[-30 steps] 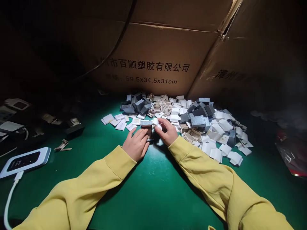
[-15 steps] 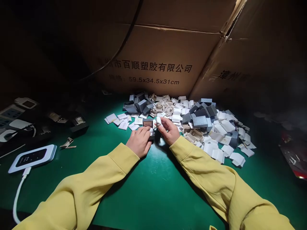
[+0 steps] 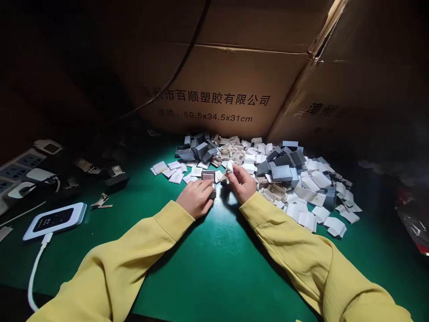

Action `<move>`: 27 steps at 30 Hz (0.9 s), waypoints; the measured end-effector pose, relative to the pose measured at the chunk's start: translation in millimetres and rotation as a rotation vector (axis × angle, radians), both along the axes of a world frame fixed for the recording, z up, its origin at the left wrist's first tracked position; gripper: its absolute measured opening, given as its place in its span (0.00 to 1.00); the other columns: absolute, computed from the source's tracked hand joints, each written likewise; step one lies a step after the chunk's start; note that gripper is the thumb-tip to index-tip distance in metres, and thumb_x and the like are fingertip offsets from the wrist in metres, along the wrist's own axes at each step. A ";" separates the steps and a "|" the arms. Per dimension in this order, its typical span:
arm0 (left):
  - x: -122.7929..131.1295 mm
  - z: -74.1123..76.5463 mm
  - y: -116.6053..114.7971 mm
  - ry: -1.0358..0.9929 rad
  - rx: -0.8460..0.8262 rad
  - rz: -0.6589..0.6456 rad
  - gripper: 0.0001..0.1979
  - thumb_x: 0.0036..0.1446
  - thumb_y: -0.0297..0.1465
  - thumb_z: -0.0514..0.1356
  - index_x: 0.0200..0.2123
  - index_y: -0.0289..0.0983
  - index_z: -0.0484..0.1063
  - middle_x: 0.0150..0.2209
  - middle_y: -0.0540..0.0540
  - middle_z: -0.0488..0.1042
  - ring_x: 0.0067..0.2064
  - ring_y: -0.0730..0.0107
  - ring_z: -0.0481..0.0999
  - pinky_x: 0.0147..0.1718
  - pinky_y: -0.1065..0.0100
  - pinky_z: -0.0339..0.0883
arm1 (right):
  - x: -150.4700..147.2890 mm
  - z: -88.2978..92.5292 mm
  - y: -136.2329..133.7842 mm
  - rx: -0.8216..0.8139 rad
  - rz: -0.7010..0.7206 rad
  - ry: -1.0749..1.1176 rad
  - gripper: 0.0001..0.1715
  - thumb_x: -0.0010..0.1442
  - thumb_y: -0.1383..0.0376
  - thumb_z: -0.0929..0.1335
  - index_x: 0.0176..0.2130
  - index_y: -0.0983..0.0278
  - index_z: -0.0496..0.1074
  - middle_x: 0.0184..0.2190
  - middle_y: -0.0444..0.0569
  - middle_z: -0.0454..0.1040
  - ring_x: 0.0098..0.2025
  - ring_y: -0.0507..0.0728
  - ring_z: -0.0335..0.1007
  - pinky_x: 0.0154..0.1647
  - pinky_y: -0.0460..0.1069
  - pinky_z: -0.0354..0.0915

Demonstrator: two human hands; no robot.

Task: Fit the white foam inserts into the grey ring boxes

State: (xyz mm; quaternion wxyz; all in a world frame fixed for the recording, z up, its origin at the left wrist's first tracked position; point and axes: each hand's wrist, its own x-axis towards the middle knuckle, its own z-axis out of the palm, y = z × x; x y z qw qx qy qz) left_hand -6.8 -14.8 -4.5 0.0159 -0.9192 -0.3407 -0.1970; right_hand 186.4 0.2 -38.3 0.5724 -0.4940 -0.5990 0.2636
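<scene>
A small dark hinged box (image 3: 208, 174) stands with its lid raised, the inside of the lid pale with tiny print. My left hand (image 3: 196, 197) rests over its front and grips it, the fingers bent across the lower half and hiding most of it. Just right of the box, my right hand (image 3: 243, 183) pinches a small white folded piece (image 3: 229, 167) between thumb and fingers, raised a little off the table. Beyond the hands lie flat white printed packets (image 3: 176, 177) and beige card inserts (image 3: 236, 156).
Grey-blue boxes (image 3: 281, 172) sit in a heap among white folded pieces (image 3: 307, 220) at right; more dark boxes (image 3: 201, 150) lie behind. Cardboard cartons (image 3: 214, 71) wall the back. At left are a white device (image 3: 55, 221) with a cable and a power strip (image 3: 22, 172).
My right hand has drawn the white piece slightly away from the box, to the right. My left hand stays on the box. The whole view has shifted a little.
</scene>
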 end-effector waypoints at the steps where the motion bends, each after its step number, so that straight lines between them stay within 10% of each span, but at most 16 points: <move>1: -1.9 1.1 -0.4 -0.031 0.009 -0.016 0.12 0.53 0.31 0.54 0.41 0.36 0.72 0.49 0.40 0.73 0.46 0.55 0.71 0.39 0.56 0.63 | 0.2 0.0 -0.1 -0.001 0.002 -0.003 0.24 0.55 0.51 0.65 0.47 0.61 0.70 0.41 0.51 0.74 0.41 0.57 0.72 0.44 0.53 0.69; 14: -12.2 20.2 36.1 -0.546 -0.305 0.213 0.13 0.55 0.35 0.54 0.38 0.37 0.75 0.41 0.43 0.77 0.43 0.63 0.73 0.39 0.63 0.68 | 0.5 -0.3 2.1 -0.023 0.048 -0.016 0.24 0.55 0.51 0.66 0.46 0.63 0.71 0.39 0.52 0.75 0.37 0.56 0.72 0.39 0.52 0.70; 20: -1.8 29.2 75.0 -0.189 -0.788 0.021 0.24 0.48 0.43 0.58 0.46 0.35 0.73 0.40 0.43 0.77 0.39 0.63 0.75 0.37 0.65 0.68 | 0.1 2.7 1.9 -0.034 0.029 -0.013 0.26 0.55 0.51 0.65 0.46 0.65 0.72 0.37 0.53 0.75 0.35 0.55 0.72 0.37 0.51 0.70; 27: 6.4 21.0 60.1 -0.159 -0.593 0.236 0.16 0.48 0.35 0.57 0.37 0.35 0.78 0.35 0.46 0.79 0.36 0.64 0.76 0.40 0.68 0.66 | -3.9 4.6 2.9 -0.031 0.009 -0.037 0.24 0.54 0.51 0.65 0.45 0.63 0.72 0.36 0.50 0.75 0.35 0.55 0.71 0.37 0.50 0.69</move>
